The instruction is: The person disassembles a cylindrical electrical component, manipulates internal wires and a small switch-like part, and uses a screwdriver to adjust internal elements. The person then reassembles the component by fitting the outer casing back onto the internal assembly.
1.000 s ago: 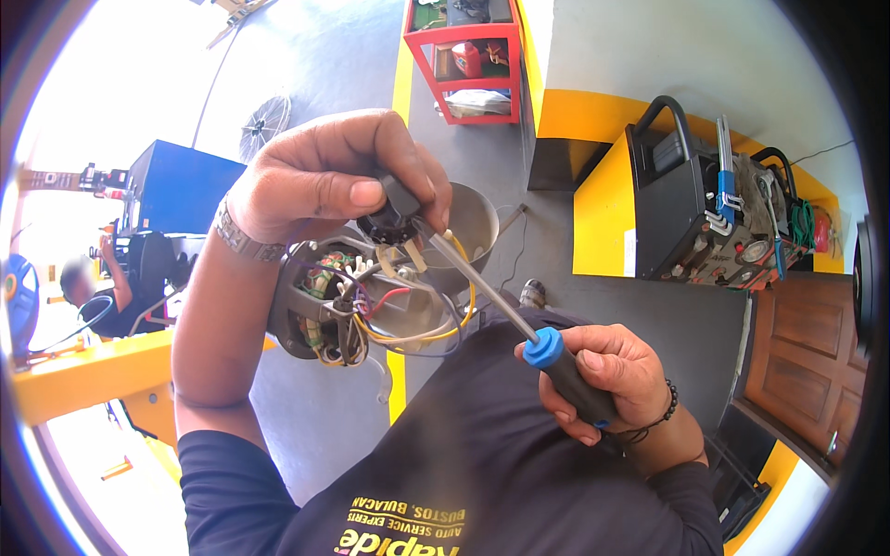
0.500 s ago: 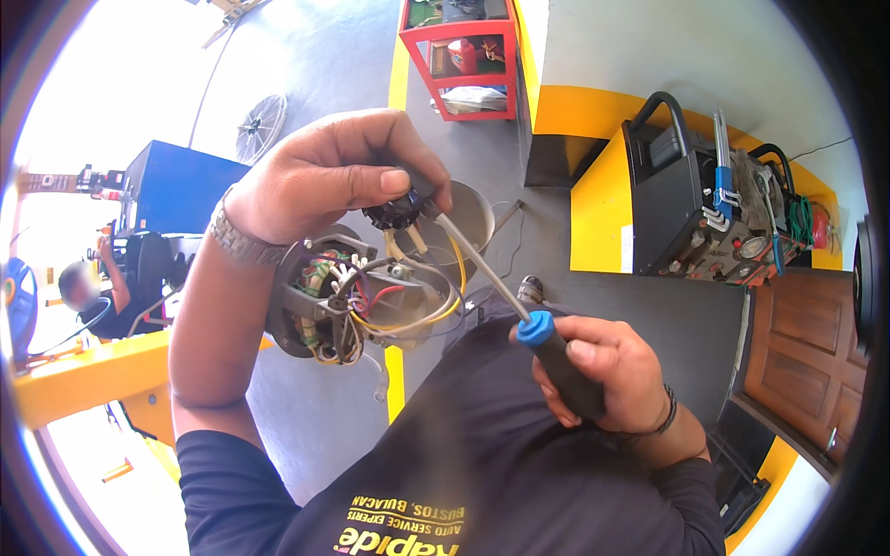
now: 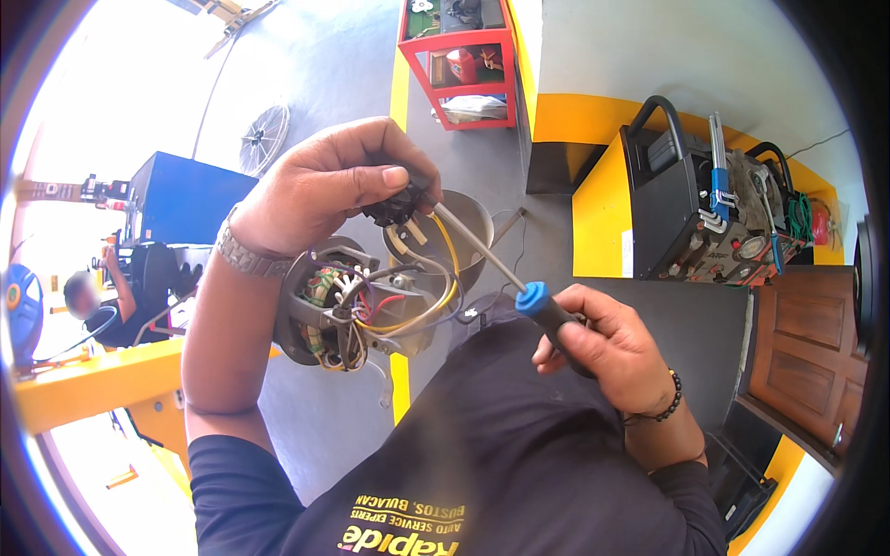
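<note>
Closed around a small black part with wires plugged into it, perhaps a switch [image 3: 394, 208], is my left hand [image 3: 320, 190]. My right hand [image 3: 607, 347] grips a screwdriver [image 3: 542, 308] by its black and blue handle. The long metal shaft slopes up to the left, and its tip meets the side of the black part, where my left fingers partly hide it. Yellow, grey and white wires [image 3: 452, 289] run from the part down to a round motor housing [image 3: 320, 301]. That housing is open, with many bundled wires showing, and sits below my left wrist.
A grey bowl-shaped piece [image 3: 468, 232] is behind the wires. A red shelf cart [image 3: 459, 83] stands at the top; a black and yellow machine [image 3: 667, 213] with tools is at right. A yellow beam [image 3: 102, 375] and a seated person [image 3: 107, 301] are at left.
The right fingers have shifted on the screwdriver handle, and the handle now points more to the lower right. My left hand still holds the black part. The whole view has tilted slightly.
</note>
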The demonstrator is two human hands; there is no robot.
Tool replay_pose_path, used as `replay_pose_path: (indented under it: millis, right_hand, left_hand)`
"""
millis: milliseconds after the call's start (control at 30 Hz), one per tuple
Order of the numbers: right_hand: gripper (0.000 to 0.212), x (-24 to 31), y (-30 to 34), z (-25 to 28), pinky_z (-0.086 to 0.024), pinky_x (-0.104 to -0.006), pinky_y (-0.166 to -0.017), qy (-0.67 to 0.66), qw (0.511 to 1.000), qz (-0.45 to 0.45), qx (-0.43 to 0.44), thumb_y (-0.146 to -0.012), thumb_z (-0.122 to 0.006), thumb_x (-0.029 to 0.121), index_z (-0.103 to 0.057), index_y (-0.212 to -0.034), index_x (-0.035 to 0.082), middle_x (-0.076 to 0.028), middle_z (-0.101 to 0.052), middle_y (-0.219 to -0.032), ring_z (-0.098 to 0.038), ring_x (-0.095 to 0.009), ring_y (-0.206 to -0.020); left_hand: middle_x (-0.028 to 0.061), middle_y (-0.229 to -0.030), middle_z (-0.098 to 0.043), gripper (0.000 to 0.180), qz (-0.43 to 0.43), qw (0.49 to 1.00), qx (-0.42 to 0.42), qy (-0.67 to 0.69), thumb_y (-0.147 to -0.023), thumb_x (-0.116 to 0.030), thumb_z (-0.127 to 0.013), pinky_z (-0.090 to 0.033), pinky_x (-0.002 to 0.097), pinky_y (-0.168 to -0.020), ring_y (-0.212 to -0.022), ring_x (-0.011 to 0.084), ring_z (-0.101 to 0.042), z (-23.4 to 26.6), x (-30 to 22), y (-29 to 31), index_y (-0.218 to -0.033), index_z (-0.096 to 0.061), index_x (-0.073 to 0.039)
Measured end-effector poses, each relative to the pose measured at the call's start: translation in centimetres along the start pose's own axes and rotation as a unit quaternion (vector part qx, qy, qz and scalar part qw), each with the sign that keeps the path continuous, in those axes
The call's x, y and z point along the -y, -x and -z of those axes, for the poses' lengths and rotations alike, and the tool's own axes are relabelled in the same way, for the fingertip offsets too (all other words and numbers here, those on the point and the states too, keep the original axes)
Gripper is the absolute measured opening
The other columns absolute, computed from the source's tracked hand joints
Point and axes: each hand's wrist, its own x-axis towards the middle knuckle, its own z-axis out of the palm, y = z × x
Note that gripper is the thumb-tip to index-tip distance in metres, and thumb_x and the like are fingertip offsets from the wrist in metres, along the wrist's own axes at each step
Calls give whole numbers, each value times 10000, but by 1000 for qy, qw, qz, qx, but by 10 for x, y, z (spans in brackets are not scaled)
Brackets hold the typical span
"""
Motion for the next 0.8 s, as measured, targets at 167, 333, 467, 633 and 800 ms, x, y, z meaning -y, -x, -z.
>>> replay_pose_path:
  millis: [167,333,467,633,800]
  right_hand:
    - [327,0,-5,-8,-529,-361,-754,352,916,153,-117,-900,-717,161,-569,-1141,-5,-178,-649,-947,-672,-317,-813]
    - [272,-5,-14,-3,-526,-400,-760,426,838,293,-171,-902,-701,154,-605,-1090,-18,-198,-650,-949,-647,-371,-842]
    - [276,-4,-12,-5,-522,-408,-769,392,873,239,-164,-904,-687,139,-616,-1114,-25,-198,-640,-946,-643,-368,-862]
    - [294,-6,-17,-3,-529,-412,-748,440,816,321,-196,-898,-701,161,-604,-1111,-18,-189,-660,-940,-659,-373,-843]
    - [287,-4,-18,-10,-532,-419,-731,446,825,282,-201,-894,-706,165,-608,-1094,-15,-180,-645,-965,-651,-370,-837]
  left_hand:
    - [138,-1091,-667,312,16,999,12,-26,-994,-261,-590,-506,318,-871,-999,188,-645,0,-1,-1,-1150,-603,9]
    - [118,-1096,-660,303,33,999,6,-30,-1002,-250,-581,-498,308,-882,-1012,167,-635,-1,-4,1,-1170,-581,2]
    - [108,-1094,-657,300,38,999,4,-35,-1009,-255,-566,-498,301,-879,-1004,157,-635,-3,-4,1,-1168,-576,-2]
    - [101,-1087,-655,309,47,998,-1,-50,-1017,-258,-544,-498,293,-871,-997,149,-638,-2,-7,1,-1168,-577,9]
    - [103,-1082,-655,325,45,998,-1,-46,-1014,-269,-548,-499,294,-871,-994,149,-641,-3,-7,2,-1167,-581,16]
